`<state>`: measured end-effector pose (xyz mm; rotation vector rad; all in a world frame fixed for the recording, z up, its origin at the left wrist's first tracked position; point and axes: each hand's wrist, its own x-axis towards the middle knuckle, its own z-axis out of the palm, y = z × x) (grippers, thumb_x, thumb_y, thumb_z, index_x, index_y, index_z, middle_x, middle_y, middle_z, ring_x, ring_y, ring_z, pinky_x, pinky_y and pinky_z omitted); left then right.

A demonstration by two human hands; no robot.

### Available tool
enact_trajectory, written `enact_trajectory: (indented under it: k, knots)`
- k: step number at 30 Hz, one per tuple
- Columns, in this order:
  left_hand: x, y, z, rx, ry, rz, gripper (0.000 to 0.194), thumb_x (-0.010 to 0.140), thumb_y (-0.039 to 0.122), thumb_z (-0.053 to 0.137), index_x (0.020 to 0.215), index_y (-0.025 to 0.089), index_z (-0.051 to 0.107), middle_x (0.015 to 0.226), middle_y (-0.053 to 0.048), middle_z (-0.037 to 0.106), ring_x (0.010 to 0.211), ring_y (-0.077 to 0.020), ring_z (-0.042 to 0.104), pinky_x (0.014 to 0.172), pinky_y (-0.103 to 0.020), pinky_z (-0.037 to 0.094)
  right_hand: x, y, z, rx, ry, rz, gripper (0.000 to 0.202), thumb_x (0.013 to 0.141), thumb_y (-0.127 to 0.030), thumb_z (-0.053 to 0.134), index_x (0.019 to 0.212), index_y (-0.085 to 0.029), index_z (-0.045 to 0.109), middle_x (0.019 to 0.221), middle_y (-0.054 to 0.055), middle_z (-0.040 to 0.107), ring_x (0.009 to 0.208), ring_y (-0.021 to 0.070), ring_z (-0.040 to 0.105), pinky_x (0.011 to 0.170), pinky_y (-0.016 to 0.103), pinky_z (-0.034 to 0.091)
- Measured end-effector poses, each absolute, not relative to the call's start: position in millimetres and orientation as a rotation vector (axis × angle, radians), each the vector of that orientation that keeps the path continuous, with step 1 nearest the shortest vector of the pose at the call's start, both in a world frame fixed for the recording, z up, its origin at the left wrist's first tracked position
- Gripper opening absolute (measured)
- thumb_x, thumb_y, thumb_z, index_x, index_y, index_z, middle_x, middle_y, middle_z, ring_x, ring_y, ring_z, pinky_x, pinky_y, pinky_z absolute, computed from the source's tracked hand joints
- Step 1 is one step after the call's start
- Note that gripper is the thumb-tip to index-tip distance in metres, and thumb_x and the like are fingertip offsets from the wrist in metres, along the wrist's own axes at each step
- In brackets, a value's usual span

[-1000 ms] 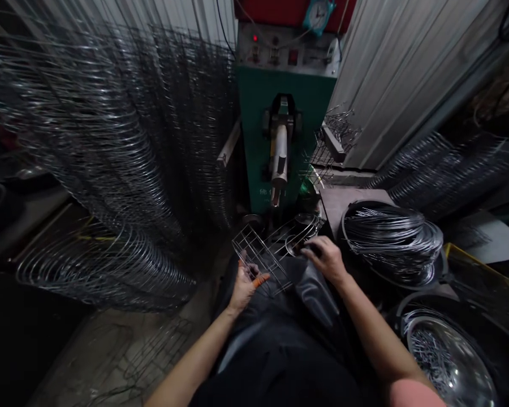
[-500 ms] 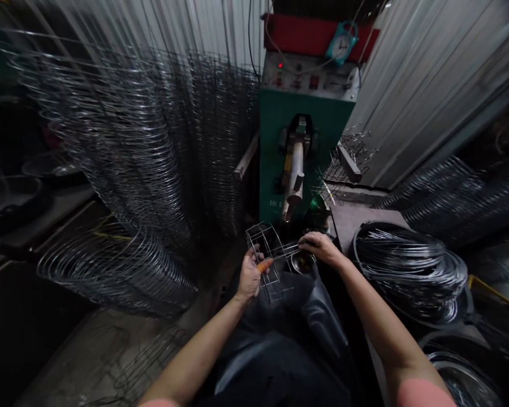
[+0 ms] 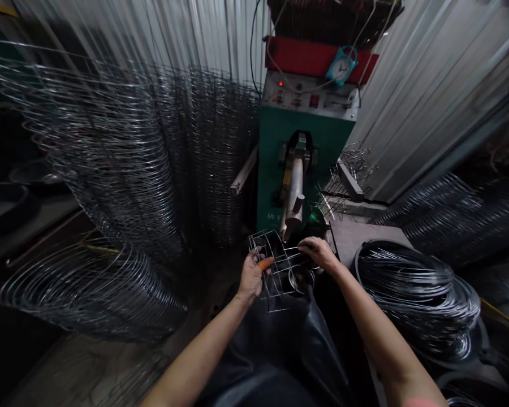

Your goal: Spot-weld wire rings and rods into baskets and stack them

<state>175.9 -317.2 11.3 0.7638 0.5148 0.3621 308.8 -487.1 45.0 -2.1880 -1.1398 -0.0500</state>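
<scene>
L hand (image 3: 252,277) was approx. ctr of frame, slightly left, fingers curled in a grip, thumb (image 3: 265,264) w/ orange covering pointing right. L forearm (image 3: 207,345) slanted up from bottom edge, left of ctr, wrist approx. straight. R hand (image 3: 320,252) sat right of ctr, a bit higher, back of hand up, fingers bent & closed, pointing left. R forearm (image 3: 367,308) ran diag. to lower right, elbow near bottom edge.
</scene>
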Motion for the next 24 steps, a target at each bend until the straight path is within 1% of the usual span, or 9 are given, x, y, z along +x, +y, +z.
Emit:
enact_trajectory:
  k: [9,14,18,21,24]
  knots:
    - [192,-315,14,0.738,0.545,0.339,0.059,0.046,0.012,0.080,0.096,0.018,0.051,0.080,0.003,0.047,0.063,-0.0074,0.050,0.043,-0.017,0.038,328,-485,43,-2.138,-1.155,-0.013,0.021,0.085,-0.038,0.053,0.078,-0.023,0.065,0.080,0.003,0.067,0.077,0.0191,0.061,0.071,0.030,0.045]
    - [198,-312,16,0.736,0.548,0.342,0.057,0.046,0.014,0.080,0.094,0.019,0.051,0.079,0.003,0.048,0.062,-0.0069,0.050,0.042,-0.016,0.038,337,-482,42,-2.159,-1.136,0.000,0.019,0.084,-0.036,0.054,0.078,-0.022,0.065,0.078,0.002,0.067,0.075,0.0181,0.062,0.069,0.028,0.046]
    - [200,-310,18,0.747,0.559,0.322,0.055,0.047,0.016,0.080,0.094,0.018,0.051,0.079,0.002,0.049,0.064,-0.0081,0.053,0.043,-0.016,0.038,343,-480,38,-2.156,-1.122,0.013,0.018,0.083,-0.035,0.055,0.078,-0.022,0.065,0.078,0.002,0.067,0.073,0.0175,0.062,0.070,0.027,0.045]
    - [201,-308,17,0.745,0.547,0.306,0.053,0.048,0.017,0.079,0.092,0.018,0.050,0.076,0.003,0.049,0.060,-0.0078,0.053,0.041,-0.016,0.035,341,-480,34,-2.143,-1.081,0.023,0.018,0.083,-0.035,0.055,0.077,-0.022,0.065,0.077,0.002,0.066,0.072,0.0173,0.061,0.069,0.027,0.045]
    - [201,-308,16,0.771,0.543,0.291,0.054,0.047,0.015,0.078,0.093,0.018,0.049,0.074,0.004,0.050,0.053,-0.0055,0.049,0.041,-0.016,0.036,334,-483,34,-2.142,-1.027,0.035,0.015,0.081,-0.035,0.057,0.085,-0.023,0.063,0.079,0.001,0.066,0.073,0.0171,0.061,0.068,0.027,0.046]
